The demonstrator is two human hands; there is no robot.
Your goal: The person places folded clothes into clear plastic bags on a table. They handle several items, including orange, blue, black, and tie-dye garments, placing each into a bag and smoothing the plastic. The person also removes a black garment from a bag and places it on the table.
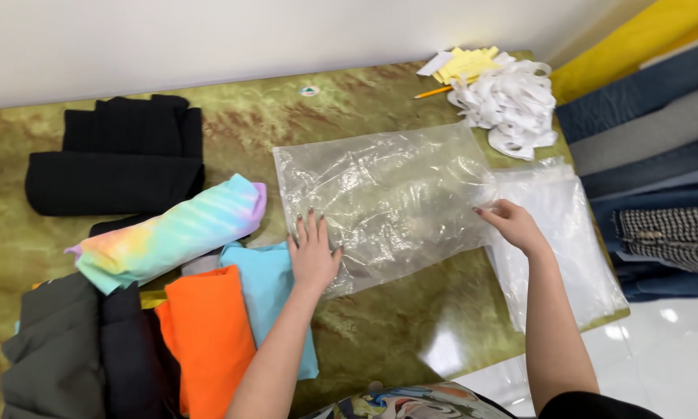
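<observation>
Two bare hands work on one broad, glossy table top of mottled green and brown stone pattern (395,341). On it lies a large, clear, crinkled plastic bag (380,194), flat near the middle. Left of it sit a folded black knit garment (116,163), a rolled pastel tie-dye cloth (170,233), a folded orange cloth (205,334) and a light blue cloth (267,291). A stack of more clear bags (566,233) overhangs the right table edge. At the far edge lie a heap of white strips (512,101), yellow paper slips (467,64) and a small round sticker (309,91).

The left hand (312,252) presses flat on the bag's near-left corner, fingers spread. The right hand (512,225) pinches the bag's right edge with its fingertips.

The slick film could slide on the shiny top, and the overhanging stack looks liable to slip off.
</observation>
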